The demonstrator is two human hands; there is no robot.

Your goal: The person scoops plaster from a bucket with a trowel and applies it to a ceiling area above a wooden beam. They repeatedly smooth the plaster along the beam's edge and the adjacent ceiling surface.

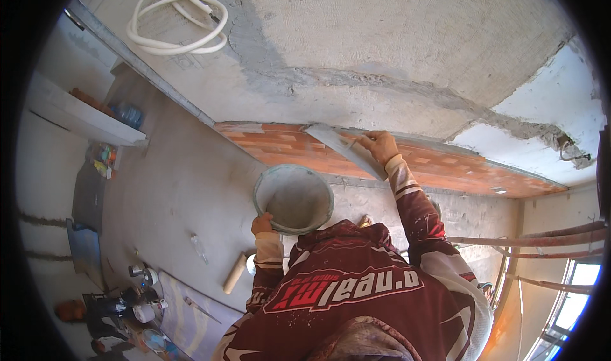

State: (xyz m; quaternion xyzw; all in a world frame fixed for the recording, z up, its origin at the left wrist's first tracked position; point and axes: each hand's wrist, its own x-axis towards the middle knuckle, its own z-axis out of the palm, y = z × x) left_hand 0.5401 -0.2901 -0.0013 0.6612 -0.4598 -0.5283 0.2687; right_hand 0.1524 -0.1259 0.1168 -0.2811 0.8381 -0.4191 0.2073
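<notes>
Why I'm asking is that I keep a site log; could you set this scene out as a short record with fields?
Right hand: holds a long, flat, grey trowel
Trowel position: at the orange-red brick strip; exact contact unclear
Left hand: grips the rim of a round, grey-green bucket
Bucket mouth: open toward the camera
Above the brick strip in view: rough, grey-beige plastered surface
Upper left: coiled, white, flexible hose
Below the bucket in view, slightly left: brown cylinder

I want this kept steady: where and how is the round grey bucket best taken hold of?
The round grey bucket is probably best gripped by its near-left rim, coming from the left side: that narrow edge rings a wide open mouth and stands exposed, and the left hand holds it there.
</notes>
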